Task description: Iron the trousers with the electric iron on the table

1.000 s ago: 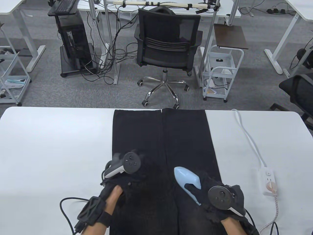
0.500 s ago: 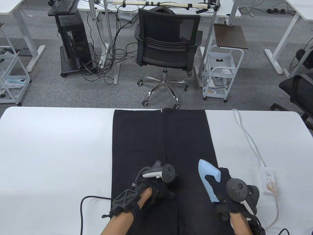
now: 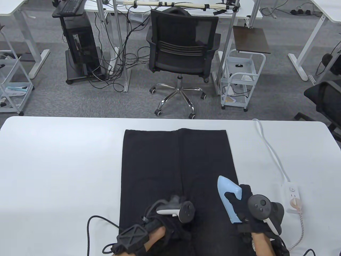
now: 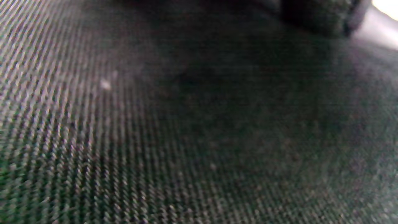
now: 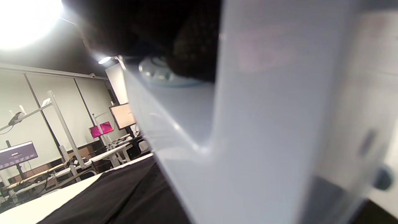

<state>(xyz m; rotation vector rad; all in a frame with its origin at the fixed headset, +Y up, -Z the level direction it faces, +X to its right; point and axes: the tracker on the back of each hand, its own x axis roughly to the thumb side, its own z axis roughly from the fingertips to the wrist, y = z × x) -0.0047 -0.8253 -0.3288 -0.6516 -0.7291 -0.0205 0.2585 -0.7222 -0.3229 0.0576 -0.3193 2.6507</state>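
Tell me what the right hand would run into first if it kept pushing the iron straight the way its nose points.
Nothing but cloth: the right hand aims the blue iron up the right leg of the black trousers, and that way looks free to the hem.

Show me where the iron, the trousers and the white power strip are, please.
iron (image 3: 227, 192): table view, on its pale blue body ahead of the gripping fingers.
trousers (image 3: 159, 160): table view, on the left leg's flat cloth.
power strip (image 3: 291, 196): table view, on its white top face.

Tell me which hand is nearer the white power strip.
Right. The right hand, holding the iron, sits just left of the power strip; the left hand rests on the trousers, farther left.
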